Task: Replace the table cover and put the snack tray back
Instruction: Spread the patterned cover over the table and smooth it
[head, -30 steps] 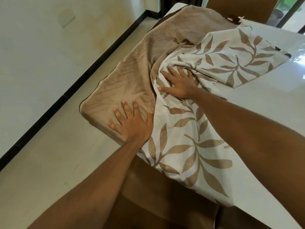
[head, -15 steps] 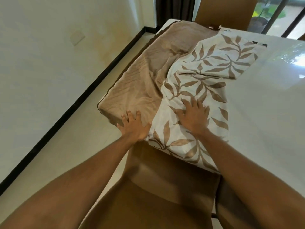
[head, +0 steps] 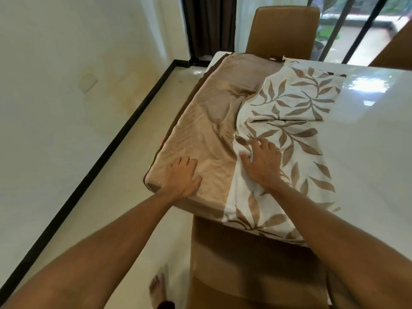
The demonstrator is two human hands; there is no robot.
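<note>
2 hands on table cover [head: 214, 121] | L hand [head: 181, 177]: fingers flat, brown part, near-left counter [head: 367, 141] corner | R hand [head: 263, 163]: fingers spread flat, leaf print

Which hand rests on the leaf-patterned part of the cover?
The right hand; the left hand lies on the plain tan part of the table cover.

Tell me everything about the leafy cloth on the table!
The table cover is soft cloth, part plain tan, part white with brown leaves. It lies rumpled and partly folded over one end of the white table, hanging over the near edge. The left hand presses the tan part, the right hand the leafy part.
</note>
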